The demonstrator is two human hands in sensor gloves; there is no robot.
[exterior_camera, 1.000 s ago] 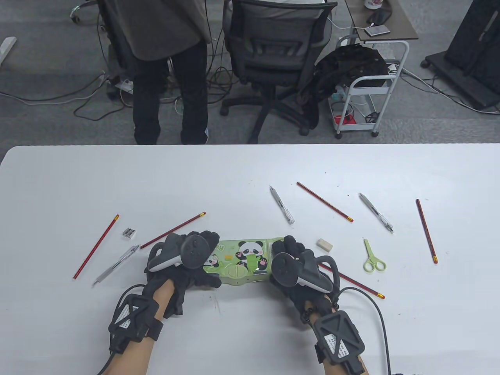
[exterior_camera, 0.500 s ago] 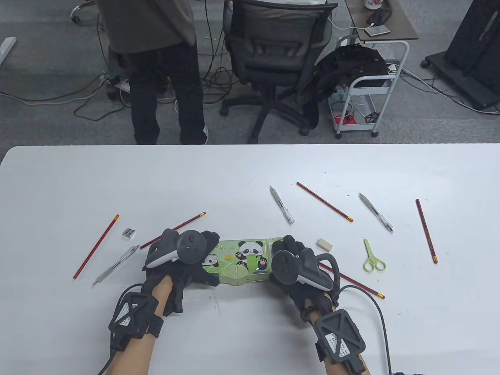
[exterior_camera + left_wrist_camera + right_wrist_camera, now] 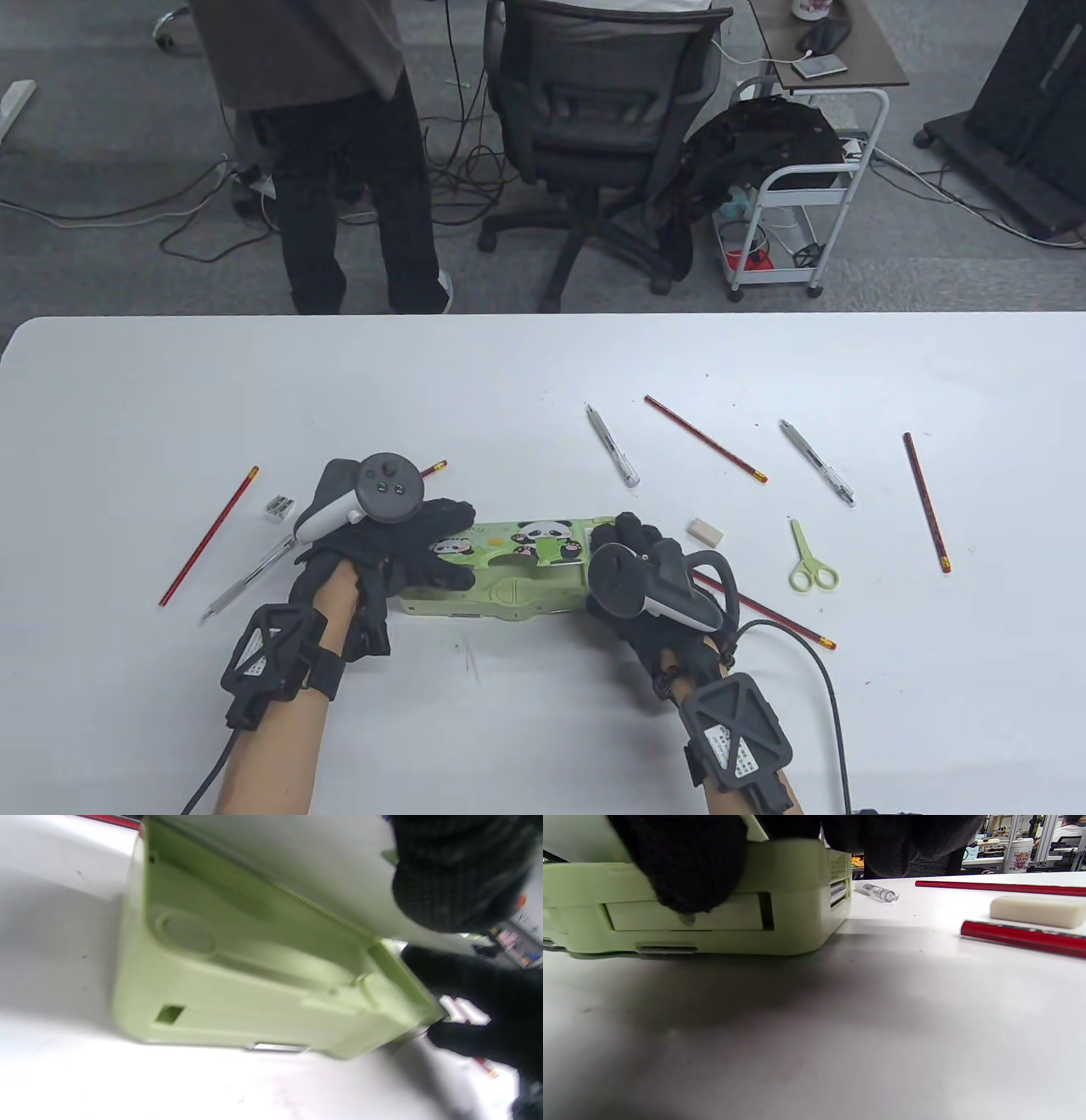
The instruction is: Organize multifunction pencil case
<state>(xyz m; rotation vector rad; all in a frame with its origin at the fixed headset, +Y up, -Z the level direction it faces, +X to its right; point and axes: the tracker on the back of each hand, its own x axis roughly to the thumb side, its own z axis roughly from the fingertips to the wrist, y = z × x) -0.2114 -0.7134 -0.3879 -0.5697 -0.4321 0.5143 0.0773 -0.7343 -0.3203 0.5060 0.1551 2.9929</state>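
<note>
Green pencil case [image 3: 501, 573] between hands; left fingers [image 3: 445, 518] lifting lid, right fingers [image 3: 628, 533] gripping end

Bare table [image 3: 526, 730] lies before the pencil case [image 3: 501, 586]; pencils [image 3: 706, 438], pens [image 3: 612, 445] crowd behind.

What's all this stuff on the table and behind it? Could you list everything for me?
Pencil case: one, green with pandas, table front centre, lid partly raised.
Pencils: five, red, scattered left and right of the case.
Pens: three, clear and silver, two right of centre, one left.
Eraser: one, white, right of the case.
Scissors: one pair, light green, right side.
Sharpener: one, silver, left side.
Table: one, white.
Office chair: one, black, behind the table.
Trolley: one, white, right of the chair.
Standing person: one, dark clothes, back left.
Left hand: black glove, holds the lid.
Right hand: black glove, holds the case's right end.
</note>
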